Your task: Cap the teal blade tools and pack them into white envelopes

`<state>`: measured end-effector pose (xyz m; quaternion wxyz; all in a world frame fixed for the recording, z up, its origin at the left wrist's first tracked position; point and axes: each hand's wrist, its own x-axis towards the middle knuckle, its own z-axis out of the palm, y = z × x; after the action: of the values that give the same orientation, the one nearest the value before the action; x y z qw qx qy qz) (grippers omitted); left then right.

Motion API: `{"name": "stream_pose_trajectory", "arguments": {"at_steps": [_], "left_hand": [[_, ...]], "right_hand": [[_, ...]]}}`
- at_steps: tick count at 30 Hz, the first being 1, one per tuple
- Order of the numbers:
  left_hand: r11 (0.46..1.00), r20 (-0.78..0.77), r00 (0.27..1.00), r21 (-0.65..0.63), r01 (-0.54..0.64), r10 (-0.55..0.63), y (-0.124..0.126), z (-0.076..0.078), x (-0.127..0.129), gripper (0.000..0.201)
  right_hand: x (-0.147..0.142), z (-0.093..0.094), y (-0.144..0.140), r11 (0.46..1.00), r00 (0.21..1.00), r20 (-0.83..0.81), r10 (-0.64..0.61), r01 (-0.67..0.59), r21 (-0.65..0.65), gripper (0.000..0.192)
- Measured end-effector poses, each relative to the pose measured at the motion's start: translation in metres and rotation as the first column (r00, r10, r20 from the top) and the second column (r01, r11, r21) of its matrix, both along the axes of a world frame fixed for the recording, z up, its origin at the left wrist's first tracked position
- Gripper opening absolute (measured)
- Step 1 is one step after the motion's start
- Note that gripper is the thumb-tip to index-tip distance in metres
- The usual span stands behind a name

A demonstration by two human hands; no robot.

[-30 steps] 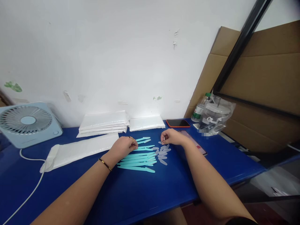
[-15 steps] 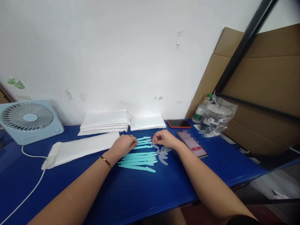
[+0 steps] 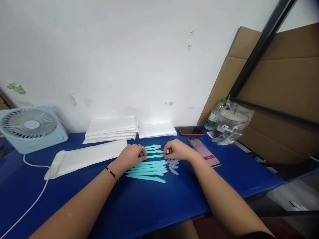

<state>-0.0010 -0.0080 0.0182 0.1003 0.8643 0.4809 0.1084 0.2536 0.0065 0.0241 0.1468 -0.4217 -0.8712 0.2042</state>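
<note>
We see a row of slim teal sticks [image 3: 147,169], flat smooth plastic with tapered ends, lying side by side on the glossy blue table [image 3: 154,205]. Just right of them sits a small heap of clear caps [image 3: 172,166], frosted and oval. Our left hand [image 3: 131,156] rests curled on the sticks' left ends, fingers pinched onto one stick; a thin bracelet [image 3: 111,173] rings the wrist. Our right hand [image 3: 175,150] hovers at the sticks' right tips, fingertips closed on a small pale piece, likely a cap, though we cannot tell for sure. The hands are near each other, not touching. Behind lie soft white padded envelopes [image 3: 111,128], a pale square fan [image 3: 31,127], two phones [image 3: 204,152] and a crinkled clear bag [image 3: 230,123].
</note>
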Motion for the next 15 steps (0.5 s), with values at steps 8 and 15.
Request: {"name": "stream_pose_trajectory", "arguments": {"at_steps": [8,15], "left_hand": [[0.991,0.056,0.993,-0.086,-0.102,0.107,0.0023,-0.0077,0.0020,0.017],[0.994,0.045,0.993,-0.014,-0.109,0.109,0.0038,-0.0080,0.0013,0.018]], "right_hand": [[0.0005,-0.0039,0.0055,0.997,0.999,-0.045,-0.006,0.003,-0.077,0.017],[-0.0021,-0.0059,0.0072,0.999,0.998,-0.055,0.036,-0.037,0.000,0.017]]}}
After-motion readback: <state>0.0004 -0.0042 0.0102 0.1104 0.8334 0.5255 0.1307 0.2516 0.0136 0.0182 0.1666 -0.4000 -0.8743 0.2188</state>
